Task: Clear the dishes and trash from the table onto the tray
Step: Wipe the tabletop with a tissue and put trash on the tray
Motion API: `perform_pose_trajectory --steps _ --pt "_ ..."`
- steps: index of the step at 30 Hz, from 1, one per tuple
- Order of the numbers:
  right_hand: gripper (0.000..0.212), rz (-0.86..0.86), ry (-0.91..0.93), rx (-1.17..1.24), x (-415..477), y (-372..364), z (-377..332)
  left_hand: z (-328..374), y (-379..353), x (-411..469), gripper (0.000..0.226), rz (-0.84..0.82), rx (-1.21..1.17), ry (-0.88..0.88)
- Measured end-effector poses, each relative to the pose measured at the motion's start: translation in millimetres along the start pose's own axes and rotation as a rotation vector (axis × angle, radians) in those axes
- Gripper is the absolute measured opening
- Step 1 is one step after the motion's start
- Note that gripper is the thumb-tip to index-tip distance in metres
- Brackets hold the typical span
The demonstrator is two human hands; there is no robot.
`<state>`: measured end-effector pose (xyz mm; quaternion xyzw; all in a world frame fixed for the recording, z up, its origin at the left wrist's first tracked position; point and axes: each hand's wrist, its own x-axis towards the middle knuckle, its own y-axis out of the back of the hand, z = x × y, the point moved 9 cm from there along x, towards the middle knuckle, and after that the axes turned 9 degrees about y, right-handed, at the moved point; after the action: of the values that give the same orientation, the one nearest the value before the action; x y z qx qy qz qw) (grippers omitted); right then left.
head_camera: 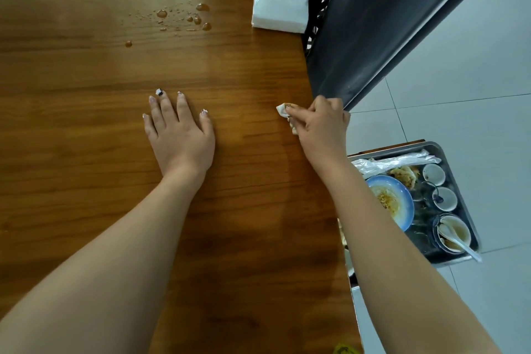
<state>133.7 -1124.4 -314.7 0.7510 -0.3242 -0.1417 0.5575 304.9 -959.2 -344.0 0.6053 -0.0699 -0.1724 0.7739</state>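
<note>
Wooden table (pixel 86 80), crumpled tissue (pixel 283 110), napkin pack (pixel 280 4)

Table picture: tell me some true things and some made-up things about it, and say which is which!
1. The left hand lies flat on the table. True.
2. The right hand holds nothing. False: it pinches a crumpled tissue.
3. The tray sits on the table. False: it stands off the table's right edge, lower down.
4. Brown drops lie on the far part of the table. True.
5. A blue plate is on the tray. True.
</note>
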Motion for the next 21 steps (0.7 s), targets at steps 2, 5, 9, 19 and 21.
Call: perform_pose_trajectory --steps 2,5,9,19,21 --pt "0.029 -0.068 0.012 -0.006 -9.8 2.8 -1.4 2.0 1.1 -1.0 0.060 -0.008 -0.018 -0.013" --pt "0.028 -0.201 0.146 -0.084 -27.6 7.3 -13.6 5.7 3.5 -5.4 0.057 0.001 -0.038 -0.063" --pt "0.020 -0.090 0.207 0.002 -72.8 18.7 -22.2 16.6 8.9 -13.3 0.048 0.011 -0.077 -0.184" --pt "0.035 0.133 0.096 0.042 -185.5 26.2 -15.9 40.7 -7.9 -82.7 0.053 -0.140 0.012 -0.289" --pt "0.033 0.135 0.098 0.061 -196.3 27.9 -11.6 38.5 -16.6 -98.0 0.057 -0.171 0.030 -0.248"
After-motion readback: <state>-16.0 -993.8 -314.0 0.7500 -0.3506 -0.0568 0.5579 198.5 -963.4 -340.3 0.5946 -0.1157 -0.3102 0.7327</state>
